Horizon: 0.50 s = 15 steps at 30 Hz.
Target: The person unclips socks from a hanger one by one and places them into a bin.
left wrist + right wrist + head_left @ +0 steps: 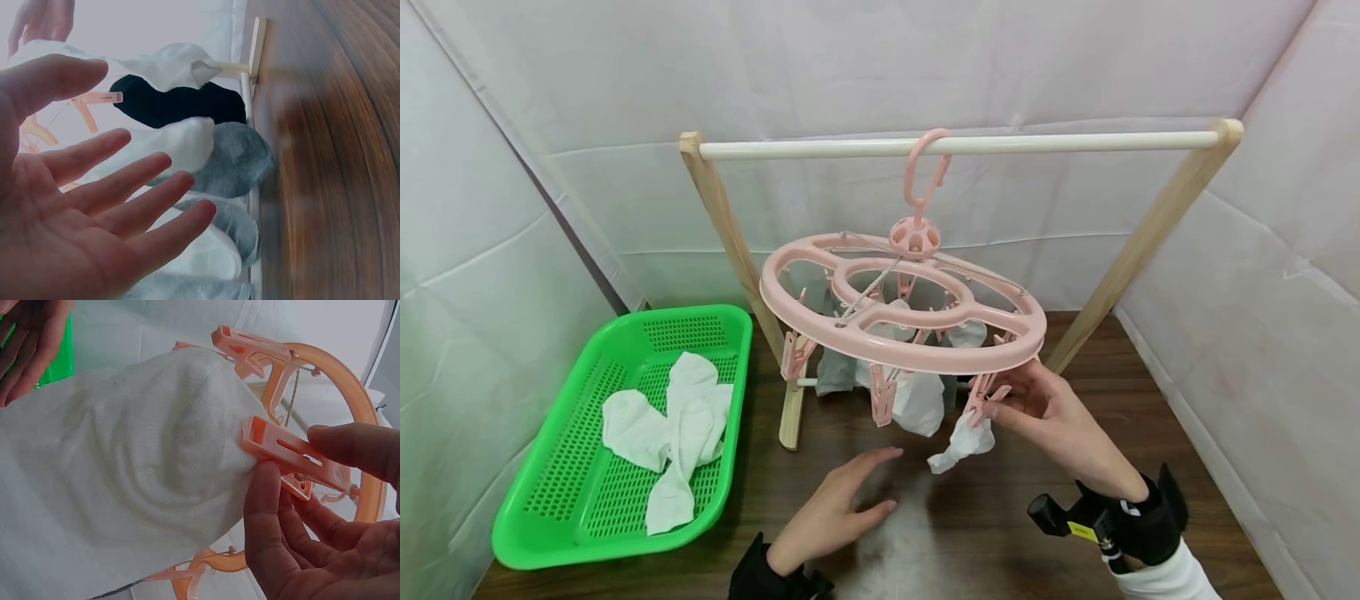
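Observation:
A white sock [964, 442] hangs from a pink clothespin [979, 398] at the front right of a round pink drying hanger [917, 358]. My right hand [1060, 421] pinches this clothespin, with the thumb on one arm and the fingers around the other side. Up close in the right wrist view, the clothespin [294, 453] bites the edge of the white sock [144, 456]. My left hand [835, 508] is below the hanger, fingers spread, holding nothing. Beyond it in the left wrist view hang a black sock [181, 103], a grey sock [237, 159] and several others.
The hanger hooks over a white rod [820, 148] on a wooden stand [1150, 233]. At the left, a green basket [550, 508] holds white socks [681, 425]. Free clothespins hang along the hanger's front, such as one pink clip [882, 396]. Pale sheets [587, 75] surround the brown tabletop.

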Each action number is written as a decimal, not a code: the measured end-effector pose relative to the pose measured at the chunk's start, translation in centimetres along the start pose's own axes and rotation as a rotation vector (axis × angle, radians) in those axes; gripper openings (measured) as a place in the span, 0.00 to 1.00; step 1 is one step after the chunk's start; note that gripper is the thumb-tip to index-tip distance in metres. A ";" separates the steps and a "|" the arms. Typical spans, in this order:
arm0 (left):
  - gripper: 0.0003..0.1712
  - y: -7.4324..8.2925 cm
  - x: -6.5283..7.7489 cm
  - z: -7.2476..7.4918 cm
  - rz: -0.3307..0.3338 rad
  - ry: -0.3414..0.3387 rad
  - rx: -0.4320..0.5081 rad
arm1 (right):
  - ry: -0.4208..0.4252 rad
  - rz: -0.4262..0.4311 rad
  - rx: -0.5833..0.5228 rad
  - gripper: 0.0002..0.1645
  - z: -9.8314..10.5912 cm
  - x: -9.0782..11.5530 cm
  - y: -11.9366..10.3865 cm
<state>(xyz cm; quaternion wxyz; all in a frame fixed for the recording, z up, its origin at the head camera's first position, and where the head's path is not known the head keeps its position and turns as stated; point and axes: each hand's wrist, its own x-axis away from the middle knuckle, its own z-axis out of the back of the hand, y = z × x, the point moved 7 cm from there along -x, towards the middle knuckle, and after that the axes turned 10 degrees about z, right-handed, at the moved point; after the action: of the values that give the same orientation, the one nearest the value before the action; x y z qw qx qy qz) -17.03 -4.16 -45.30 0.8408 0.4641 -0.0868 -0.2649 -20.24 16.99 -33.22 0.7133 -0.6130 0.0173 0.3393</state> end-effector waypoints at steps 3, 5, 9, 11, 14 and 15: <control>0.32 0.3 -0.5 -0.3 0.014 -0.017 0.028 | 0.005 -0.016 0.007 0.24 -0.2 0.0 0.3; 0.32 0.5 -0.9 -0.6 0.015 -0.029 0.043 | 0.008 -0.030 0.010 0.24 -0.4 0.0 0.5; 0.32 1.2 -1.7 -1.0 -0.018 -0.036 0.046 | 0.010 -0.042 0.012 0.23 -0.8 -0.1 0.7; 0.33 1.5 -2.0 -1.2 -0.028 -0.040 0.048 | 0.008 -0.029 0.000 0.23 -1.0 -0.2 0.7; 0.33 1.7 -2.4 -1.6 -0.028 -0.047 0.057 | 0.005 0.004 -0.028 0.23 -1.4 -0.4 0.5; 0.33 1.8 -2.6 -1.7 -0.024 -0.047 0.064 | 0.004 0.011 -0.044 0.23 -1.5 -0.4 0.4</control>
<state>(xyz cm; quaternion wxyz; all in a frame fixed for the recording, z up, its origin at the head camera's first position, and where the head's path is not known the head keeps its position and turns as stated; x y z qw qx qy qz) -17.89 -0.75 -44.50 0.8200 0.4855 -0.1095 -0.2828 -20.19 15.43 -33.80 0.6978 -0.6291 0.0149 0.3423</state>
